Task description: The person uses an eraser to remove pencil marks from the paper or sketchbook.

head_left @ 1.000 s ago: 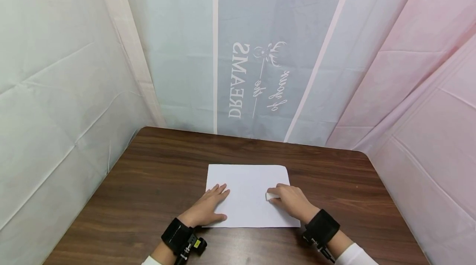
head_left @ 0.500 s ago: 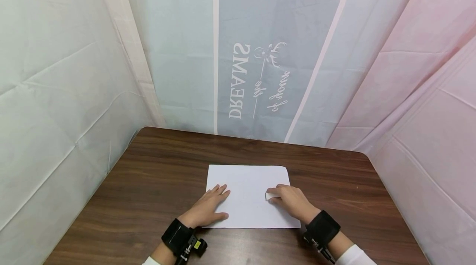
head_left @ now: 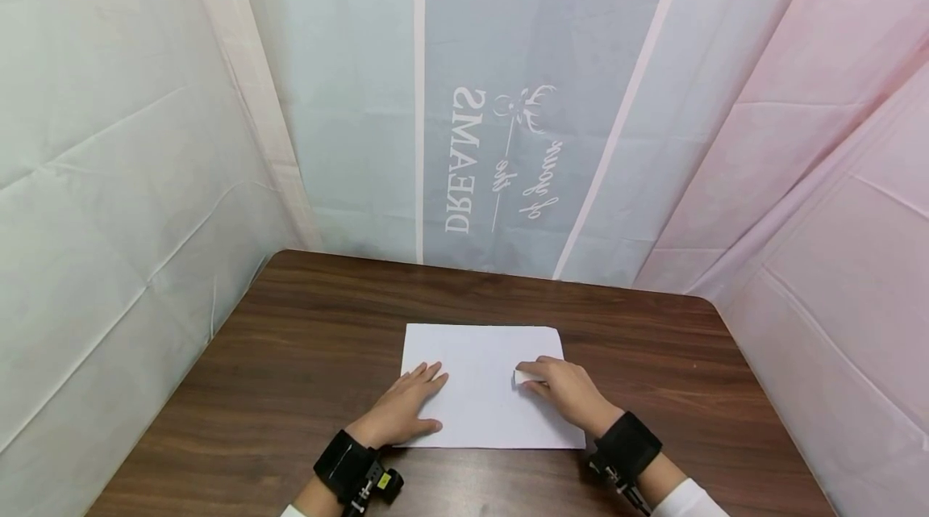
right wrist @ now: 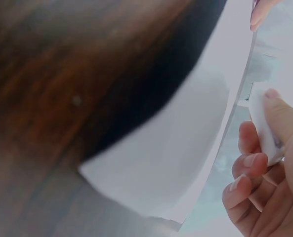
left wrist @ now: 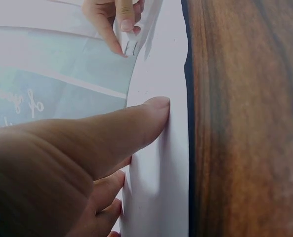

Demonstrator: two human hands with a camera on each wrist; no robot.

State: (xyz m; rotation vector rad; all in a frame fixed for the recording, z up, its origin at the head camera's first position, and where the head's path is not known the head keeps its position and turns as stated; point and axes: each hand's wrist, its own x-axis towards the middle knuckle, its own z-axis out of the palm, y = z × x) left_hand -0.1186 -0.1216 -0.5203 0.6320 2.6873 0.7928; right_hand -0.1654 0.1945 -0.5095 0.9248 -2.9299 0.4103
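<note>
A white sheet of paper (head_left: 479,412) lies on the brown table. My left hand (head_left: 406,408) rests flat on its left part, fingers spread and thumb near the front edge. In the left wrist view that thumb (left wrist: 136,121) lies straight over the paper. My right hand (head_left: 573,392) pinches a small white eraser (head_left: 524,377) over the paper's right part. The right wrist view shows the eraser (right wrist: 266,126) between thumb and fingers, with a dark smudge on it. Any marks on the paper are too faint to tell.
The wooden table (head_left: 305,339) extends around the paper on all sides. Fabric curtains (head_left: 348,97) hang behind the table and at both sides, the rear one printed with lettering. Each wrist wears a black strap (head_left: 627,446) with a small camera.
My right hand has shifted slightly left and away with the eraser. The left hand stays in place on the paper, and the head view has tilted a little.
</note>
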